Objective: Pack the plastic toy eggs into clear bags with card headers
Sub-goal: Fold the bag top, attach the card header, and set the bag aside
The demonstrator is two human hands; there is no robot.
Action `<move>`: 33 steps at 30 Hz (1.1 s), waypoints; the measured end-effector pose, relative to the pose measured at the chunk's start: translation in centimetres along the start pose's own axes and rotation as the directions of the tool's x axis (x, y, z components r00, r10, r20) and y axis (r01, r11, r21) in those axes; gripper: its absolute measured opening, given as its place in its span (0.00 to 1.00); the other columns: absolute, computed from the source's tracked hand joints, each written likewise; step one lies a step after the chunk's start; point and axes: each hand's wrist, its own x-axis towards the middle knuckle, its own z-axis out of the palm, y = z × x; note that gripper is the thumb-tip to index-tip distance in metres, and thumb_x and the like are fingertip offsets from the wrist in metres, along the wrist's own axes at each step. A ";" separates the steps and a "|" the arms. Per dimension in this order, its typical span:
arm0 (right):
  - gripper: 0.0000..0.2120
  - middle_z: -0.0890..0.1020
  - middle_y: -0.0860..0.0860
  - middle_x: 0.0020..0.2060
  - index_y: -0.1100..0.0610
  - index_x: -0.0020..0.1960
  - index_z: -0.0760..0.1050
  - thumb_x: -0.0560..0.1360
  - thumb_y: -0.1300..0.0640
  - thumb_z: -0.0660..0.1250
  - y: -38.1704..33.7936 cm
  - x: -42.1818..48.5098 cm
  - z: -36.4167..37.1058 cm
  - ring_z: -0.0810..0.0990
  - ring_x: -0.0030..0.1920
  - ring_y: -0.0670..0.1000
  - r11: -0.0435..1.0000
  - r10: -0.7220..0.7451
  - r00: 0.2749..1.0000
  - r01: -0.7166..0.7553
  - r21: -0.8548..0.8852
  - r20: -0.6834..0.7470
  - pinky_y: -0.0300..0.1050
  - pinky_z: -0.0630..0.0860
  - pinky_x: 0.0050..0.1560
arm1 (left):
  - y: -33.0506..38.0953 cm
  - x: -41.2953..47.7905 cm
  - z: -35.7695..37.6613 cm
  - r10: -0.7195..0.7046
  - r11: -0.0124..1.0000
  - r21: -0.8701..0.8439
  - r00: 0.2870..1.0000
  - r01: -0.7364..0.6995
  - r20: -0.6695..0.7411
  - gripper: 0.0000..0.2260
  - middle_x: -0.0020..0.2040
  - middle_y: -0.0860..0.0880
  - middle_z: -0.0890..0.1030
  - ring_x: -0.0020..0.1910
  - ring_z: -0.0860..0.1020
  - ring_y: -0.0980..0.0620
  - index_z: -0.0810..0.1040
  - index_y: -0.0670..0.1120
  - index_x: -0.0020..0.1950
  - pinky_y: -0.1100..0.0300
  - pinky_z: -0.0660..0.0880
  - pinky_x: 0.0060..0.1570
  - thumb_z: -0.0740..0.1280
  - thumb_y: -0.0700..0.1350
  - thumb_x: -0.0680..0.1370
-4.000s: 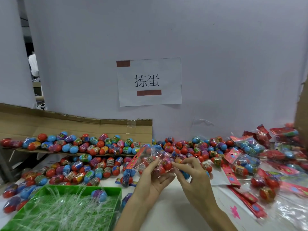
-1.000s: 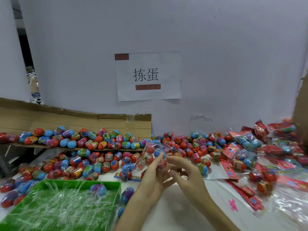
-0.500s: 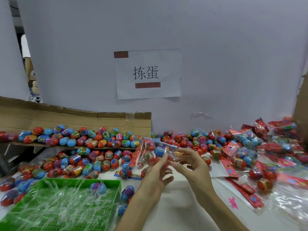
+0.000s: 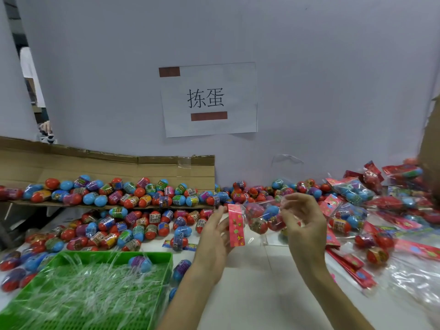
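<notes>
Right hand (image 4: pixel 302 225) pinching the clear bag (image 4: pixel 266 216), left hand (image 4: pixel 214 236) fingers merely straight against its card header (image 4: pixel 236 226), I feared toy eggs (image 4: pixel 258 225) spilling.

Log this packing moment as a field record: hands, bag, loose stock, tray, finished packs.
left hand: straight fingers against the pink card header
right hand: pinches the clear plastic bag holding red and blue eggs
loose stock: plastic toy eggs heaped left of the hands
tray: green plastic tray, clear shreds inside
finished packs: piled right
</notes>
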 end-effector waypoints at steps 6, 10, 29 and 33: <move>0.20 0.82 0.49 0.39 0.55 0.46 0.79 0.70 0.80 0.66 -0.2 1.0 -1.2 0.82 0.44 0.50 0.995 -0.085 0.986 0.090 -0.033 0.143 0.45 0.80 0.52 | -0.5 0.0 -0.2 0.210 0.956 0.226 0.975 -0.189 -0.069 0.25 0.58 0.53 0.85 0.58 0.83 0.53 0.80 0.55 0.61 0.53 0.79 0.57 0.78 0.61 0.68; 0.15 0.82 0.52 0.37 0.57 0.42 0.79 0.67 0.75 0.63 -0.6 0.8 -1.2 0.81 0.40 0.52 0.995 -0.096 0.956 0.086 0.049 0.278 0.43 0.81 0.46 | -0.4 -0.5 0.3 0.297 0.839 0.433 0.944 -0.329 0.142 0.21 0.54 0.61 0.85 0.54 0.82 0.63 0.80 0.57 0.61 0.67 0.77 0.49 0.72 0.63 0.71; 0.29 0.82 0.45 0.58 0.47 0.68 0.73 0.70 0.45 0.79 -0.5 1.0 -0.4 0.82 0.57 0.48 0.909 0.403 0.811 -0.408 -0.083 0.424 0.47 0.80 0.55 | -0.7 -0.8 0.5 0.170 0.904 0.378 0.979 -0.200 0.112 0.07 0.50 0.55 0.87 0.53 0.85 0.54 0.87 0.59 0.52 0.53 0.81 0.53 0.75 0.50 0.75; 0.04 0.87 0.49 0.43 0.54 0.51 0.84 0.78 0.56 0.72 0.3 0.5 -0.1 0.85 0.48 0.51 0.876 0.463 0.774 -0.474 -0.090 0.432 0.44 0.82 0.47 | -0.9 -0.6 0.4 0.197 0.917 0.349 0.980 -0.195 0.029 0.06 0.50 0.53 0.87 0.54 0.84 0.52 0.87 0.53 0.53 0.52 0.81 0.56 0.75 0.46 0.77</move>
